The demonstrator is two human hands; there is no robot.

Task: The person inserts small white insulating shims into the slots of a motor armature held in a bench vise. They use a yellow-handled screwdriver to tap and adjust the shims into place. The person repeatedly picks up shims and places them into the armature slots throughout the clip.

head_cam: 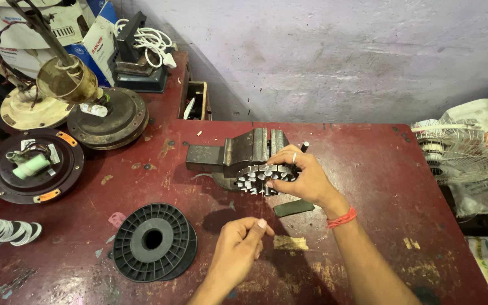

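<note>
Holding the toothed stator core (262, 179) at frame centre, my right hand (303, 179) has its grip closed over its rim beside the vise (244, 151). My left hand (238, 248), lower centre, is loosely curled and empty above the counter (368, 169). A slip could gash my fingers on those teeth.

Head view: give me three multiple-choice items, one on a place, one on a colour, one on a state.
1. Where does the black spool lie?
A. on the red table, left of the left hand
B. in the vise
C. on the wire fan guard

2. What colour is the band on the right wrist?
A. blue
B. red
C. white

3. What is the right hand doing?
A. resting flat on the table
B. gripping the toothed stator core by the vise
C. holding the spool

Answers: 1 A, it lies flat on the tabletop; 2 B, the band is red; 3 B, fingers wrap over the core.
</note>
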